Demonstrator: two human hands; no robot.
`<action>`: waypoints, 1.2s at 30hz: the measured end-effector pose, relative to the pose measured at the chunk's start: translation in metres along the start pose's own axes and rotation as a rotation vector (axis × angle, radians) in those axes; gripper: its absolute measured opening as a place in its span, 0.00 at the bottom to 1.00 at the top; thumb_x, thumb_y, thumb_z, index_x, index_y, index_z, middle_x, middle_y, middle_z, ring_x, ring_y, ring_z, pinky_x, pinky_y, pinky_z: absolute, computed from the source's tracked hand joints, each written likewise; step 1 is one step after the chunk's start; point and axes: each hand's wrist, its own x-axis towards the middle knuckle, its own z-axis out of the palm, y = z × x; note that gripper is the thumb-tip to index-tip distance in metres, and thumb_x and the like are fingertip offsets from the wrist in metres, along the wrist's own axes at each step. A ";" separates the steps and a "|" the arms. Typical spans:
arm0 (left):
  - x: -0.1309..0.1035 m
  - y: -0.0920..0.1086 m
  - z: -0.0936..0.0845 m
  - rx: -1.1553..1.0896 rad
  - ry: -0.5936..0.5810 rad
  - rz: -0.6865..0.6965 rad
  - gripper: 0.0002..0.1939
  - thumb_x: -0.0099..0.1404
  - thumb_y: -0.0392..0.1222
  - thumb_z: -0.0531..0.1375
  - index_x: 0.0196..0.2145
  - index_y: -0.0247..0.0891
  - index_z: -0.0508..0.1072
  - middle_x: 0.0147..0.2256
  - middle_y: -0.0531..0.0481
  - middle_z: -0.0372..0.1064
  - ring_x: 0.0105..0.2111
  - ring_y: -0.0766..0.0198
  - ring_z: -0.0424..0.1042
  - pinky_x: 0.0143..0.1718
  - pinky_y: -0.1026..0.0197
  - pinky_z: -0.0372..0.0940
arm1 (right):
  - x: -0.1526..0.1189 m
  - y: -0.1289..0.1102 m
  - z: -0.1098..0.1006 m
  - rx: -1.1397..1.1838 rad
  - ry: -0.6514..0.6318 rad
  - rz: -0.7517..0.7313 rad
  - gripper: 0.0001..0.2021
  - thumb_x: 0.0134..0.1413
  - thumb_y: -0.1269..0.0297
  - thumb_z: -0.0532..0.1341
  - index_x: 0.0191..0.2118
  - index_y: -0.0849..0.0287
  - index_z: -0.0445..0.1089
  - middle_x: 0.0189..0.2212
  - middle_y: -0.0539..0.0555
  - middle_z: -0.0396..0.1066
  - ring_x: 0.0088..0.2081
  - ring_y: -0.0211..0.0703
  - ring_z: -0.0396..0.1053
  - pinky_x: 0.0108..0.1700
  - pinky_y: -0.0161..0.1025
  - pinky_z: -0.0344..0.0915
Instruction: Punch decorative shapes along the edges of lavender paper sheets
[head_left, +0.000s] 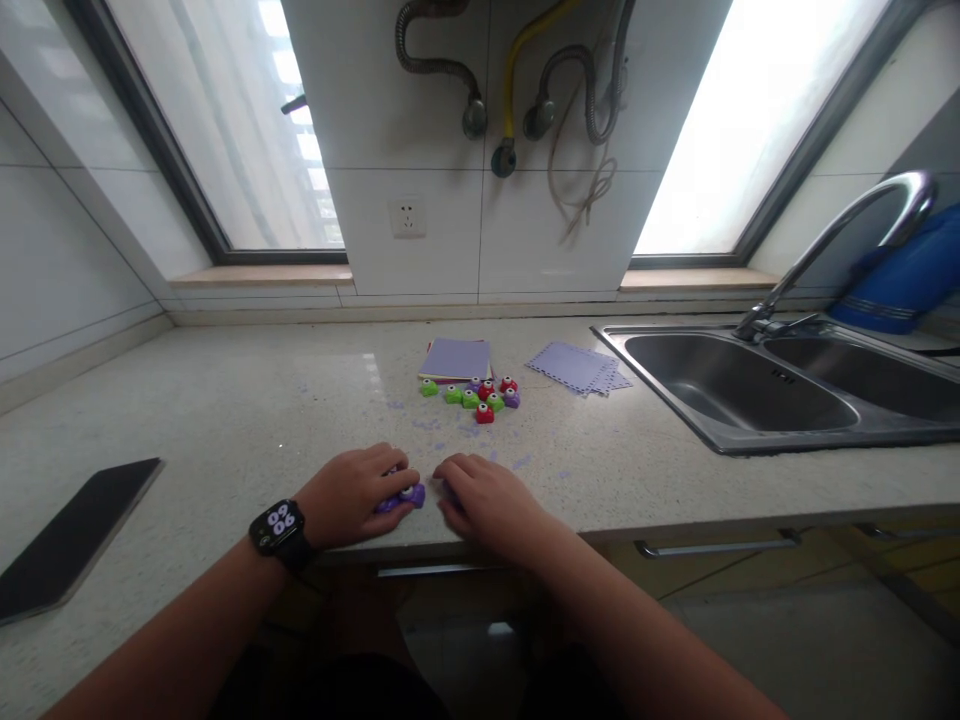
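1. While its fingers curl closed around a small purple punch (414, 495), the left hand (358, 497) lies near the front edge of the countertop (225, 400), the punch's end showing toward the other hand.
2. The right hand (489, 497) sits just beside it, a narrow gap between the two, fingers bent and pointing inward; whether it grips anything beneath them cannot be told.
3. Just beyond both hands, purple paper scraps (429, 425) are scattered.
4. Farther ahead of the right hand is a cluster of red, green and purple punches (485, 413), with a paper stack (459, 358) behind it.
5. Ahead and to the right of the right hand lie purple sheets (571, 366) with notched edges.
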 end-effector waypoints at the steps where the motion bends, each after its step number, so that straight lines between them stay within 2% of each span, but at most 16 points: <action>1: -0.001 -0.002 -0.001 -0.019 -0.005 0.009 0.09 0.72 0.44 0.58 0.47 0.42 0.75 0.42 0.44 0.74 0.41 0.53 0.73 0.40 0.53 0.68 | 0.000 -0.003 0.002 0.007 0.008 -0.005 0.11 0.67 0.66 0.60 0.52 0.61 0.70 0.50 0.60 0.75 0.49 0.51 0.72 0.51 0.46 0.69; 4: -0.005 -0.006 -0.005 -0.064 -0.014 0.020 0.09 0.71 0.43 0.60 0.47 0.42 0.75 0.42 0.45 0.74 0.41 0.52 0.73 0.41 0.52 0.68 | -0.001 -0.010 0.006 0.020 0.048 -0.011 0.16 0.68 0.61 0.62 0.57 0.61 0.69 0.58 0.62 0.72 0.55 0.55 0.71 0.56 0.50 0.70; 7: -0.008 -0.008 -0.007 -0.090 -0.011 0.018 0.10 0.70 0.42 0.60 0.48 0.43 0.75 0.42 0.45 0.74 0.41 0.52 0.73 0.42 0.52 0.68 | -0.004 -0.008 0.002 0.033 0.115 0.021 0.22 0.69 0.53 0.62 0.61 0.59 0.67 0.61 0.63 0.69 0.58 0.57 0.70 0.59 0.54 0.69; 10: -0.009 -0.010 -0.008 -0.097 -0.007 0.017 0.11 0.70 0.44 0.60 0.49 0.43 0.75 0.43 0.44 0.75 0.42 0.51 0.73 0.42 0.51 0.68 | -0.004 0.013 -0.017 0.010 0.221 0.127 0.21 0.70 0.53 0.60 0.61 0.58 0.67 0.61 0.63 0.68 0.61 0.59 0.67 0.63 0.56 0.66; 13: -0.008 -0.012 -0.008 -0.105 0.002 0.020 0.14 0.70 0.48 0.61 0.50 0.41 0.76 0.45 0.42 0.75 0.42 0.50 0.74 0.43 0.50 0.69 | 0.003 0.050 -0.044 -0.073 0.311 0.259 0.21 0.70 0.52 0.58 0.61 0.57 0.67 0.64 0.65 0.65 0.65 0.61 0.63 0.66 0.58 0.63; 15: -0.008 -0.013 -0.008 -0.117 0.017 0.014 0.17 0.69 0.51 0.62 0.51 0.41 0.76 0.46 0.41 0.76 0.43 0.49 0.74 0.44 0.48 0.69 | 0.011 0.076 -0.061 -0.133 0.265 0.323 0.29 0.68 0.43 0.58 0.65 0.57 0.65 0.68 0.67 0.60 0.68 0.68 0.59 0.67 0.64 0.60; 17: -0.009 -0.016 -0.008 -0.139 0.038 0.004 0.19 0.69 0.53 0.62 0.52 0.40 0.75 0.47 0.41 0.76 0.44 0.48 0.74 0.46 0.47 0.69 | 0.022 0.098 -0.071 -0.187 0.158 0.343 0.37 0.63 0.37 0.60 0.68 0.54 0.62 0.71 0.67 0.55 0.69 0.74 0.57 0.65 0.68 0.61; 20: -0.008 -0.020 -0.010 -0.178 0.098 -0.030 0.19 0.71 0.51 0.60 0.55 0.40 0.74 0.50 0.40 0.75 0.48 0.48 0.73 0.50 0.46 0.68 | 0.041 0.117 -0.072 -0.234 -0.006 0.300 0.44 0.59 0.29 0.59 0.73 0.50 0.56 0.74 0.66 0.51 0.70 0.76 0.54 0.65 0.69 0.61; 22: -0.003 -0.026 -0.014 -0.178 0.154 -0.101 0.18 0.73 0.49 0.59 0.55 0.39 0.74 0.52 0.40 0.74 0.51 0.47 0.72 0.54 0.45 0.67 | 0.053 0.123 -0.066 -0.260 -0.100 0.246 0.47 0.58 0.28 0.57 0.74 0.50 0.53 0.75 0.66 0.49 0.72 0.76 0.51 0.66 0.70 0.57; 24: 0.006 -0.033 -0.017 -0.154 0.196 -0.201 0.18 0.74 0.48 0.57 0.56 0.39 0.73 0.53 0.39 0.73 0.54 0.47 0.70 0.58 0.44 0.65 | 0.065 0.125 -0.059 -0.279 -0.149 0.211 0.48 0.58 0.28 0.58 0.76 0.50 0.51 0.75 0.67 0.48 0.71 0.76 0.51 0.66 0.70 0.56; 27: 0.029 -0.046 -0.017 -0.105 0.175 -0.287 0.20 0.75 0.51 0.56 0.57 0.39 0.72 0.55 0.38 0.71 0.56 0.45 0.69 0.59 0.40 0.64 | 0.078 0.125 -0.051 -0.306 -0.158 0.186 0.47 0.58 0.31 0.59 0.76 0.48 0.49 0.74 0.66 0.53 0.68 0.75 0.55 0.63 0.68 0.57; 32: 0.079 -0.071 -0.002 -0.064 0.113 -0.262 0.23 0.74 0.53 0.57 0.59 0.37 0.71 0.57 0.36 0.71 0.58 0.45 0.67 0.62 0.41 0.60 | 0.087 0.124 -0.044 -0.383 -0.139 0.158 0.37 0.62 0.38 0.58 0.72 0.44 0.58 0.63 0.66 0.65 0.61 0.72 0.63 0.57 0.67 0.61; 36: 0.115 -0.087 0.015 -0.039 0.053 -0.244 0.23 0.71 0.54 0.61 0.59 0.41 0.73 0.56 0.37 0.72 0.56 0.44 0.69 0.60 0.43 0.60 | 0.087 0.125 -0.040 -0.418 -0.138 0.135 0.30 0.66 0.42 0.55 0.67 0.50 0.66 0.59 0.67 0.67 0.59 0.69 0.65 0.55 0.62 0.62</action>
